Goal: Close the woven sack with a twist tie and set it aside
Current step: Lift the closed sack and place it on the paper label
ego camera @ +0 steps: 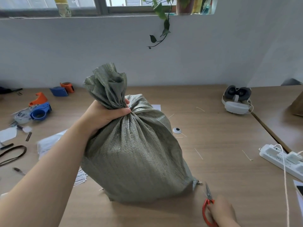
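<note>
A full grey-green woven sack (136, 154) stands upright in the middle of the wooden table (221, 128). Its mouth is gathered into a bunched neck (111, 94), and my left hand (105, 115) is closed tightly around that neck. No tie shows on the neck; my fingers cover it. At the lower right, my right hand (221, 212) rests on the red handles of a pair of scissors (208, 205) lying on the table, blades pointing toward the sack's bottom corner. Thin white ties (198, 153) lie scattered on the table to the right.
Blue and orange tape dispensers (41, 110) and clutter lie at the left. A stack of white strips (80, 177) sits under the sack's left side. A headset (236, 102) rests far right, a power strip (282, 159) with a white cord at the right edge.
</note>
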Motion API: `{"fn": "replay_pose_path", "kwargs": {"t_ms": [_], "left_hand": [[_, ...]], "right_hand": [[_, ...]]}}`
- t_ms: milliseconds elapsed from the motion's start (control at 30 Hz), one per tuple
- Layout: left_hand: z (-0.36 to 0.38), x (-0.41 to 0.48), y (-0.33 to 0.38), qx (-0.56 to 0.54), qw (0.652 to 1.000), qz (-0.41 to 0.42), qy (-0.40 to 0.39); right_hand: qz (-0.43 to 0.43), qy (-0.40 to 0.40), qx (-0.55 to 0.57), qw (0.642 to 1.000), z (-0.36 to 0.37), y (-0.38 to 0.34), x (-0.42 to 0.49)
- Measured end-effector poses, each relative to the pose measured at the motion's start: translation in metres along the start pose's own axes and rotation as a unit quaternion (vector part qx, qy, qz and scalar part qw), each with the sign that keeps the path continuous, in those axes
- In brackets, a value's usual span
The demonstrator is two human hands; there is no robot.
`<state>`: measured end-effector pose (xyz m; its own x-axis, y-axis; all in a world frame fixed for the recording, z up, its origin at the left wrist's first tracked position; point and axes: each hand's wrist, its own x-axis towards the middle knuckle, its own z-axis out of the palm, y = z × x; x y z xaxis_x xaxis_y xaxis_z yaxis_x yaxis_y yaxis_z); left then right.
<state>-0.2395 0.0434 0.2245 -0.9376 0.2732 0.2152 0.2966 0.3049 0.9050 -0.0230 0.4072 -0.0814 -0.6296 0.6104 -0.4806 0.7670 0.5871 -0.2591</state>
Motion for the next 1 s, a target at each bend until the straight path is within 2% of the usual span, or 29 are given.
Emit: {"fn": "replay_pose_path", "kwargs": {"t_ms": [133,333,500,633,767,1000], "left_hand": [[-0.003,-0.002,-0.002,-0.017,1.000,-0.012,0.010],[-0.013,-0.011,-0.007,-0.069,0.997,-0.026,0.021],[-0.031,-0.024,-0.023,-0.125,0.992,-0.019,-0.007],[-0.046,-0.040,-0.045,-0.147,0.989,-0.033,0.008],[-0.054,-0.066,-0.079,-0.200,0.975,-0.086,0.045],[-0.048,-0.099,-0.131,-0.205,0.972,-0.113,0.009]], "right_hand": [[-0.103,0.037,0.147,0.983,-0.022,-0.048,-0.008],[-0.218,0.051,0.360,0.905,-0.074,-0.126,-0.049],[-0.341,0.031,0.363,0.867,-0.104,-0.170,-0.083],[-0.380,0.027,0.370,0.847,-0.115,-0.193,-0.102],[-0.381,0.019,0.382,0.842,-0.112,-0.206,-0.114],[-0.364,0.034,0.393,0.843,-0.098,-0.219,-0.130]]}}
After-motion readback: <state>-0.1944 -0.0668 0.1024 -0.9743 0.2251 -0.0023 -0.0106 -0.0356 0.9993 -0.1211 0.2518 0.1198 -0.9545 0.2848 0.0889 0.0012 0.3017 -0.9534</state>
